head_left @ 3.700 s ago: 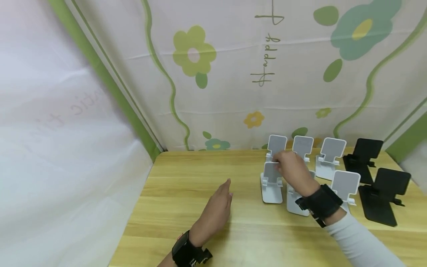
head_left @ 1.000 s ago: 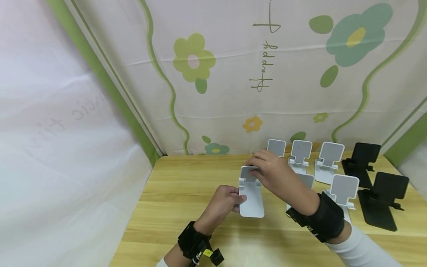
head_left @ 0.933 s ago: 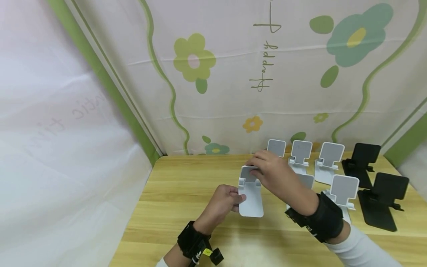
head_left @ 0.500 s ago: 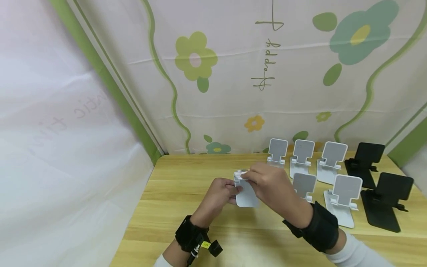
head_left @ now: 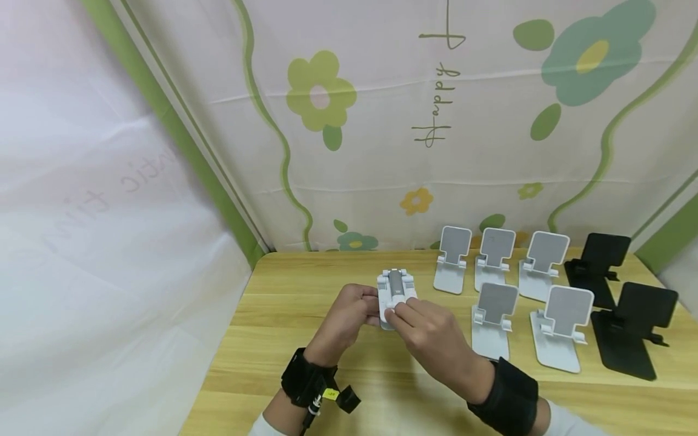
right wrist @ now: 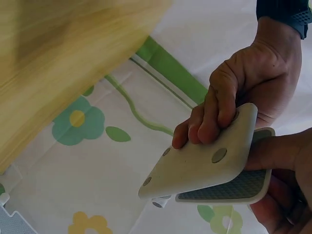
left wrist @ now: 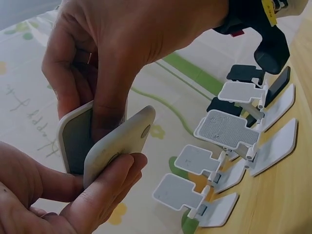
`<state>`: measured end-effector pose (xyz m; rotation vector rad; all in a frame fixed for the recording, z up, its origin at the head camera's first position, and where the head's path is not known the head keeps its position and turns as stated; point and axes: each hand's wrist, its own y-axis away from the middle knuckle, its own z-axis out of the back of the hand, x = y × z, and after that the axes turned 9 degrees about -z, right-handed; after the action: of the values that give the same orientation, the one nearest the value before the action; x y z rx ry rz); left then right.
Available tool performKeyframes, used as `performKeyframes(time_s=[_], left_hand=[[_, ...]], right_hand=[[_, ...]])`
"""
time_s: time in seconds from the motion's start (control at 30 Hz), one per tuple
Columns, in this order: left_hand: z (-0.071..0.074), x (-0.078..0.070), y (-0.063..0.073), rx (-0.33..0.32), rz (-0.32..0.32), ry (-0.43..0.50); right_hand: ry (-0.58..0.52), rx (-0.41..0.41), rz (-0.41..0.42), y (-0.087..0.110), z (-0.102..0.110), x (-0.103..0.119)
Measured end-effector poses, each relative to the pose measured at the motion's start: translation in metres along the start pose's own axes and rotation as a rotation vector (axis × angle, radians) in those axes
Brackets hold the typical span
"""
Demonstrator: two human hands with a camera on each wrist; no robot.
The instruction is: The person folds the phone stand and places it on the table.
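A white phone stand point(head_left: 396, 284) is held over the table between both hands. Its phone plate leans over the base, with the grey hinge arm on top. My left hand point(head_left: 346, 312) grips it from the left; in the right wrist view the left hand point(right wrist: 253, 83) lays its fingertips on the base's underside point(right wrist: 195, 161), beside round feet. My right hand point(head_left: 433, 336) pinches the near end of the plate. In the left wrist view the right hand point(left wrist: 117, 39) has its thumb in the gap between plate and base point(left wrist: 122, 141). The thumb's tip is partly hidden.
To the right, several white phone stands point(head_left: 491, 321) and two black stands point(head_left: 624, 333) stand in two rows on the wooden table point(head_left: 305, 275). A flowered cloth point(head_left: 376, 139) hangs behind the table, with white cloth point(head_left: 125, 242) on the left.
The right hand has taken the front row's leftmost stand and brought it left, where the left hand now grips it too. Its plate has gone from raised to folded down toward the base.
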<state>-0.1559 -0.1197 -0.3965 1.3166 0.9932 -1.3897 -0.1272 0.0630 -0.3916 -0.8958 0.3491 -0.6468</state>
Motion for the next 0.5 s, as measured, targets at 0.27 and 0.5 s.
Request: performKeyframes(time_s=[0.27, 0.5], left_hand=[[0.002, 0.002, 0.0, 0.003, -0.012, 0.003], [0.004, 0.001, 0.001, 0.008, -0.037, 0.001]], right_hand=[[-0.031, 0.095, -0.099, 0.001, 0.003, 0.001], [-0.347, 0.306, -0.614, -0.01, 0.023, -0.02]])
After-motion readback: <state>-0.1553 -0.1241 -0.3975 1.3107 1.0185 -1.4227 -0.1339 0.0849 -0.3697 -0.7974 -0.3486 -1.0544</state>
